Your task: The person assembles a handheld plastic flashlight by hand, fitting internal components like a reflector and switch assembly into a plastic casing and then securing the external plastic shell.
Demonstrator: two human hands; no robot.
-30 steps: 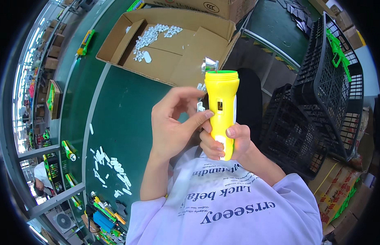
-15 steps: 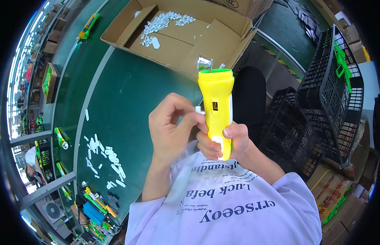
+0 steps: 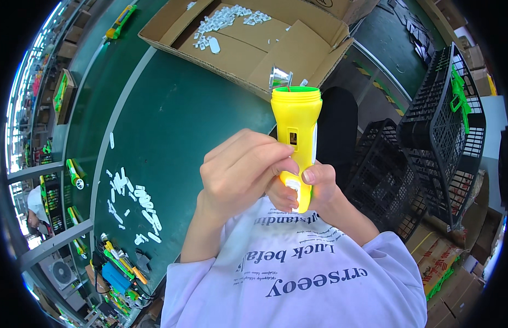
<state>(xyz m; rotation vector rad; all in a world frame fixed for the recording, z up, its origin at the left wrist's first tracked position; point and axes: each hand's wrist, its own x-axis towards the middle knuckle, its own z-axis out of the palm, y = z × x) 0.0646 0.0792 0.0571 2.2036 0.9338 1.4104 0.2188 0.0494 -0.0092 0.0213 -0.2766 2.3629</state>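
A yellow flashlight body (image 3: 304, 117) stands nearly upright in front of my chest, its open green-lined threaded end upward. A shiny reflector cone (image 3: 279, 78) hangs at that rim on a thin wire. My right hand (image 3: 319, 183) is wrapped round the lower part of the body. My left hand (image 3: 240, 169) is closed in a pinch, fingertips touching the body just below its small rectangular window (image 3: 292, 139). The small white plastic piece that showed in this pinch before is now hidden by the fingers.
A cardboard box (image 3: 226, 64) with small white parts (image 3: 224, 19) lies ahead on the green table (image 3: 150, 117). Loose white strips (image 3: 147, 205) are scattered at left, near tools (image 3: 120, 262). Black plastic crates (image 3: 437, 136) stand at right. More yellow-green flashlights (image 3: 75, 174) lie far left.
My left hand has moved right, bringing its fingertips against the flashlight body below the window. The white piece has gone from sight. The flashlight has shifted slightly right within my right hand's steady grip.
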